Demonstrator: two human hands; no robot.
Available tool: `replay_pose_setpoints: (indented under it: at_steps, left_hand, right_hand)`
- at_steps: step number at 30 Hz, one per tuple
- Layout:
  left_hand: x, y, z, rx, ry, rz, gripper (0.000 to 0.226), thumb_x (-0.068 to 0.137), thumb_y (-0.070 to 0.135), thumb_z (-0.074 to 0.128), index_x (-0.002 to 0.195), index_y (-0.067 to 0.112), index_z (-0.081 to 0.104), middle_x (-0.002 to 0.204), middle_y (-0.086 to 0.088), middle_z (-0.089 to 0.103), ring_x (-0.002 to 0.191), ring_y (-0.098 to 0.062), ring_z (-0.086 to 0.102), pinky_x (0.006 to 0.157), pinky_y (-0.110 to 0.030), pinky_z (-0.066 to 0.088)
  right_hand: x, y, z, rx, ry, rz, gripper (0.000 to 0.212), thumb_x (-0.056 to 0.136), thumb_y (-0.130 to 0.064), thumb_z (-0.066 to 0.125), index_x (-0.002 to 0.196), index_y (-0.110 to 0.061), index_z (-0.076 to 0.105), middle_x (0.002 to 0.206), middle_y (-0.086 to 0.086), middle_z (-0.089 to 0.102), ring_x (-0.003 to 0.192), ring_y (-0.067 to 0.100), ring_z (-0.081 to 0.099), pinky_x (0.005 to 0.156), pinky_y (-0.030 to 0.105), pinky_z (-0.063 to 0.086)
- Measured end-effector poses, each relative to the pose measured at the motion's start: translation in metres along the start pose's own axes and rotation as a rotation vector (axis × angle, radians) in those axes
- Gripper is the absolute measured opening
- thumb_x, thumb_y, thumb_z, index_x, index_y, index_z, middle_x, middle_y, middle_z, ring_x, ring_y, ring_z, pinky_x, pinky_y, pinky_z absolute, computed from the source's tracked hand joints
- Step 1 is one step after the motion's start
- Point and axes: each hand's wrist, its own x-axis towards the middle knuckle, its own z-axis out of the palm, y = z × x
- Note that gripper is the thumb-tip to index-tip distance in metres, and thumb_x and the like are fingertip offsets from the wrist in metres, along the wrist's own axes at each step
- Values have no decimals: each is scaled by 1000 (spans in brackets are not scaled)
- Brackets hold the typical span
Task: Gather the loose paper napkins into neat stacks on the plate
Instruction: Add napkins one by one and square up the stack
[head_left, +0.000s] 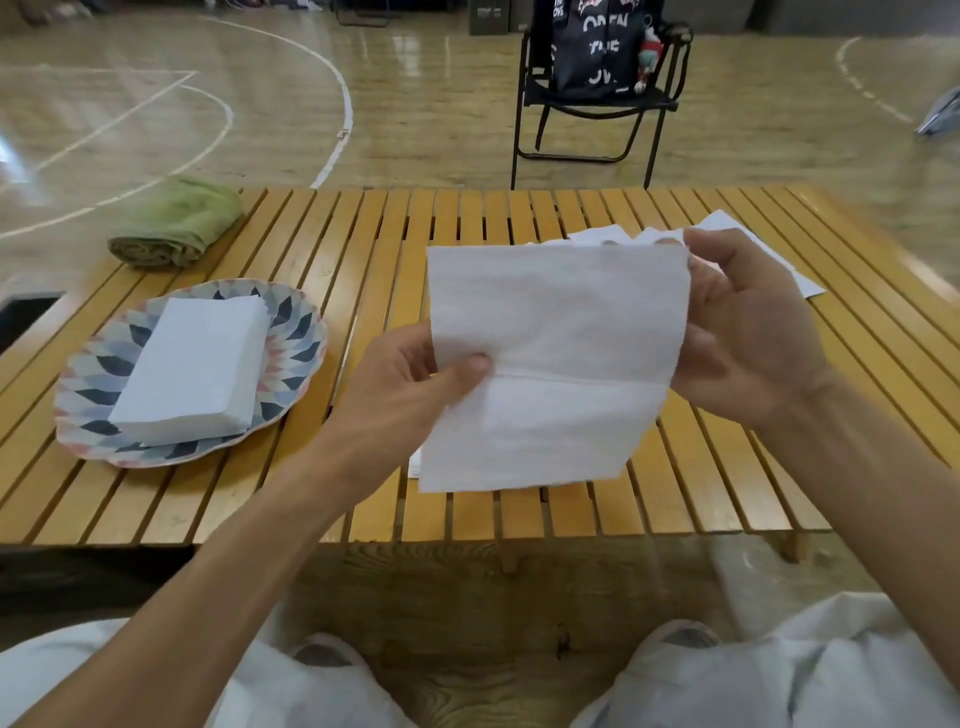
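Both hands pinch one paper napkin (556, 364), the left hand (415, 384) at its left edge and the right hand (748, 332) at its upper right corner, holding it upright, well right of the patterned plate (296, 358) and its napkin stack (192, 364), nearer the left hand.

Your forearms are bare, with no sleeves, watch or rings in view. You wear loose white fabric trousers (810, 670) and pale grey-toed shoes (680, 636).
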Motion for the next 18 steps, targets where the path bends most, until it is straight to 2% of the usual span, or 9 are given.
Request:
replay_pose_setpoints:
  at_steps: [2, 4, 6, 8, 9, 11, 13, 15, 18]
  left_hand:
    - [-1, 1, 1, 73, 52, 62, 23, 95, 12, 61, 111, 28, 67, 104, 11, 73, 96, -10, 70, 75, -25, 58]
    - [-2, 4, 2, 134, 91, 127, 32, 98, 6, 56, 104, 36, 68, 98, 16, 72, 93, -6, 68, 69, -20, 57]
    - [-2, 6, 1, 178, 96, 189, 36, 97, -2, 55, 97, 31, 71, 100, 13, 72, 96, -5, 66, 70, -22, 56]
    - [-2, 7, -2, 229, 69, 236, 37, 89, -13, 58, 88, 20, 73, 113, 4, 68, 105, -9, 62, 75, -27, 55]
    - [-2, 8, -3, 233, 55, 246, 38, 85, -17, 62, 87, 19, 73, 118, -1, 65, 108, -10, 61, 76, -26, 54]
    - [-2, 9, -5, 224, 40, 251, 42, 81, -20, 64, 85, 22, 72, 123, -3, 62, 112, -11, 60, 76, -24, 53]
    - [-2, 10, -4, 224, 38, 250, 47, 83, -21, 61, 82, 24, 72, 124, 0, 60, 113, -9, 58, 75, -22, 52]
    - [-1, 10, -4, 196, 27, 255, 42, 83, -17, 64, 76, 23, 74, 125, 0, 60, 113, -7, 58, 76, -21, 50]
    - [0, 9, -7, 125, 1, 275, 28, 77, 6, 70, 76, 33, 79, 128, -2, 59, 117, -10, 58, 78, -23, 51]
  right_hand:
    - [4, 6, -7, 5, 136, -23, 45, 96, -46, 55, 59, -20, 53, 83, -4, 59, 38, 6, 35, 60, 23, 31]
    - [7, 12, -12, -52, 222, -2, 49, 92, -52, 59, 57, -21, 44, 80, -4, 62, 41, 7, 27, 63, 21, 31]
    - [10, 19, -13, -139, 288, 23, 44, 91, -50, 63, 62, -21, 48, 81, -1, 65, 43, 8, 28, 60, 19, 39]
    - [12, 27, -13, -307, 367, -2, 30, 91, -41, 70, 72, -21, 60, 89, 2, 69, 48, 9, 41, 58, 21, 46]
    - [13, 31, -12, -410, 397, -19, 22, 89, -39, 72, 80, -20, 65, 94, 3, 70, 56, 10, 51, 65, 23, 49]
    - [13, 38, -12, -556, 398, -12, 31, 82, -43, 78, 101, -20, 70, 108, -1, 73, 88, 12, 68, 84, 29, 50]
    - [14, 43, -12, -597, 335, 63, 53, 76, -49, 78, 121, -25, 65, 120, -7, 72, 112, 10, 67, 96, 31, 48]
    - [16, 47, -12, -554, 267, 138, 63, 76, -48, 78, 131, -26, 58, 123, -7, 71, 116, 11, 66, 101, 34, 48]
    - [18, 52, -13, -492, 201, 176, 50, 85, -36, 74, 130, -18, 63, 123, 3, 72, 115, 19, 67, 105, 40, 47]
